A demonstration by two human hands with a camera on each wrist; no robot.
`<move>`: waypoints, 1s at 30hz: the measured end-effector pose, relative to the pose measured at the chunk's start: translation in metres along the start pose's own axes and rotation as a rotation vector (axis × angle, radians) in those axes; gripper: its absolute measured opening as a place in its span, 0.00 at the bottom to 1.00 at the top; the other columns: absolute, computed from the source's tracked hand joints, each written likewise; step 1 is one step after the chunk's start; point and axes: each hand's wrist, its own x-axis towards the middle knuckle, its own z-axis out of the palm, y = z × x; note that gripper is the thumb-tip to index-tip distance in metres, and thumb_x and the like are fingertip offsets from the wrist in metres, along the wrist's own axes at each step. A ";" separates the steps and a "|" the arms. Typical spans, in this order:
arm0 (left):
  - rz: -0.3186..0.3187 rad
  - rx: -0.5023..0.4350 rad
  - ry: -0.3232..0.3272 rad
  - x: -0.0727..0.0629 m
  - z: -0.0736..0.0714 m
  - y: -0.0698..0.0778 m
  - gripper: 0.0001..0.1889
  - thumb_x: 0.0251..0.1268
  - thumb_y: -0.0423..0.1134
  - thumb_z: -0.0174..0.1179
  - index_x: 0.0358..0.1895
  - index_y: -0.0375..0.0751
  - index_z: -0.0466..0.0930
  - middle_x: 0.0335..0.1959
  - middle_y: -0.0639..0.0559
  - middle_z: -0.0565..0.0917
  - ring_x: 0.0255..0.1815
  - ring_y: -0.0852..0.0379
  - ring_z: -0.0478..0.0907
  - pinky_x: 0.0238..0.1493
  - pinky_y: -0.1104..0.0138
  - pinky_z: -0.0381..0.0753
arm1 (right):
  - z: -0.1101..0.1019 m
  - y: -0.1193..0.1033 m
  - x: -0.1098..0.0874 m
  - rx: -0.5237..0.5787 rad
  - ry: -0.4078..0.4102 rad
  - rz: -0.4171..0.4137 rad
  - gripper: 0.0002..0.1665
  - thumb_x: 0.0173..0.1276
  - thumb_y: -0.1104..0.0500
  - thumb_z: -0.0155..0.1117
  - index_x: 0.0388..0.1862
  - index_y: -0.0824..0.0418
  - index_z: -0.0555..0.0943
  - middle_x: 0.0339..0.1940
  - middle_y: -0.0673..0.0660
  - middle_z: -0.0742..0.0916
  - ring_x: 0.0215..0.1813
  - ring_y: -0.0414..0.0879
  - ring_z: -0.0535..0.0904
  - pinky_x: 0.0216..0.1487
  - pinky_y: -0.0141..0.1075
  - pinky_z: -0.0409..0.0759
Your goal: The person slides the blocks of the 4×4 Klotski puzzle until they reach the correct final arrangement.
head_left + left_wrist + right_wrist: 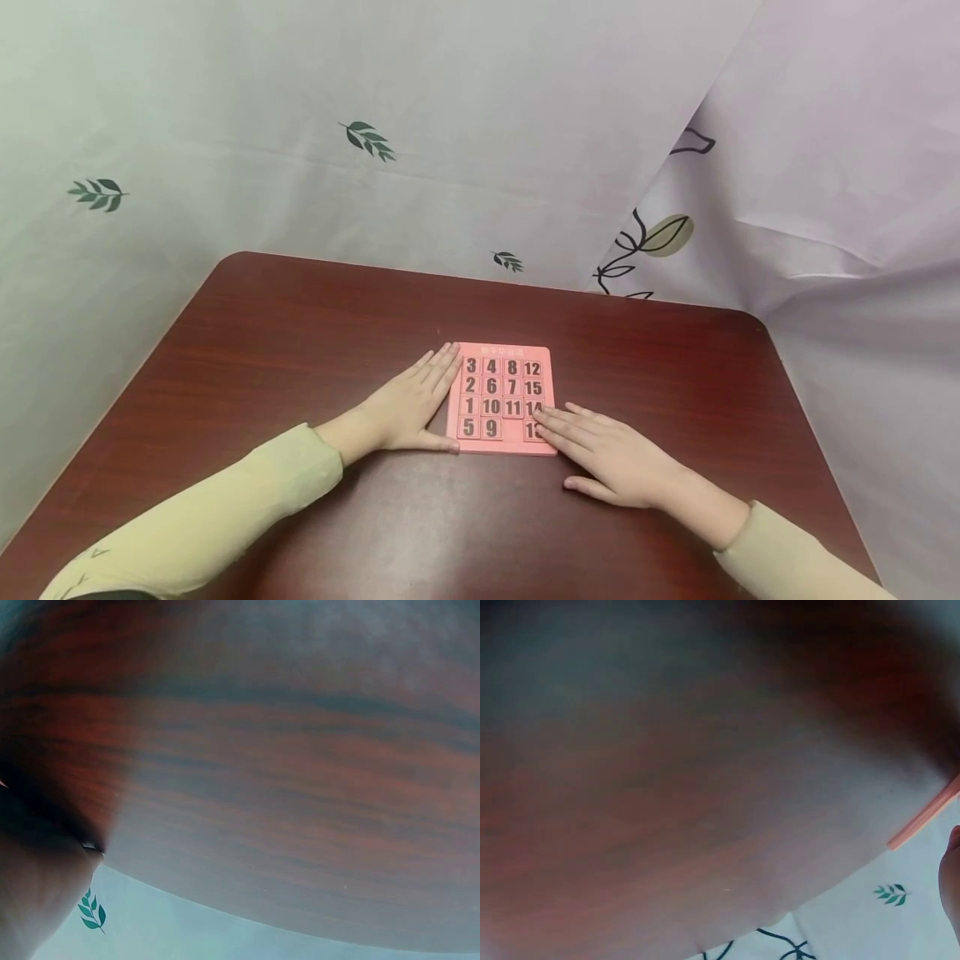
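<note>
A pink number sliding puzzle [513, 431] lies flat on the table in the head view, its numbered tiles upright to the viewer. The bottom row has a gap right of the 9 tile [491, 428]. Along the puzzle's left edge lies my left hand [408, 406], fingers straight and thumb stretched to the lower left corner. My right hand [618, 458] rests at the right side, its straight fingertips over the 14 tile and the tile below, partly covering both. The right wrist view catches the puzzle's thin edge [924, 820]; the left wrist view shows part of the left hand [41, 896].
The dark red wooden table [315, 333] has rounded far corners. Behind it hangs a pale curtain [450, 192] with leaf prints, and another fabric panel [847, 208] hangs at the right.
</note>
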 end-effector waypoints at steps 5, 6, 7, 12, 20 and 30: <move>0.001 0.003 0.004 0.000 0.000 -0.001 0.68 0.61 0.82 0.55 0.85 0.25 0.46 0.88 0.29 0.45 0.90 0.37 0.44 0.89 0.49 0.52 | 0.003 -0.002 0.014 -0.005 -0.008 -0.009 0.44 0.76 0.39 0.64 0.81 0.62 0.69 0.83 0.58 0.73 0.83 0.53 0.70 0.88 0.42 0.57; 0.002 0.006 0.007 0.000 0.000 -0.001 0.68 0.61 0.82 0.55 0.85 0.25 0.46 0.88 0.29 0.45 0.90 0.36 0.44 0.89 0.49 0.52 | 0.003 -0.003 0.017 -0.008 -0.017 -0.005 0.44 0.76 0.39 0.64 0.82 0.61 0.69 0.84 0.57 0.72 0.83 0.52 0.70 0.87 0.43 0.60; 0.002 0.008 0.009 0.000 0.000 -0.001 0.68 0.61 0.82 0.55 0.84 0.25 0.46 0.88 0.29 0.45 0.90 0.36 0.45 0.89 0.49 0.52 | 0.004 -0.004 0.020 -0.012 -0.027 -0.004 0.44 0.77 0.38 0.63 0.82 0.60 0.69 0.84 0.56 0.72 0.83 0.52 0.69 0.86 0.44 0.62; 0.004 0.021 0.006 0.000 0.000 -0.001 0.68 0.61 0.83 0.54 0.84 0.26 0.48 0.88 0.29 0.46 0.90 0.37 0.45 0.89 0.49 0.52 | 0.003 -0.006 0.031 -0.023 -0.065 -0.008 0.45 0.77 0.37 0.62 0.83 0.59 0.67 0.85 0.55 0.71 0.85 0.51 0.68 0.81 0.47 0.70; 0.003 0.039 -0.002 0.003 -0.004 -0.001 0.69 0.59 0.84 0.54 0.84 0.26 0.50 0.87 0.29 0.48 0.90 0.36 0.46 0.89 0.49 0.52 | 0.001 0.012 0.025 -0.023 -0.050 0.058 0.44 0.76 0.38 0.64 0.82 0.60 0.69 0.84 0.56 0.72 0.84 0.50 0.69 0.90 0.38 0.49; -0.003 0.006 -0.014 0.003 -0.004 0.001 0.69 0.59 0.83 0.55 0.84 0.26 0.49 0.87 0.29 0.47 0.90 0.36 0.45 0.89 0.50 0.53 | 0.005 0.012 0.011 -0.011 -0.023 0.027 0.44 0.78 0.37 0.61 0.82 0.62 0.69 0.84 0.57 0.73 0.83 0.51 0.69 0.90 0.41 0.52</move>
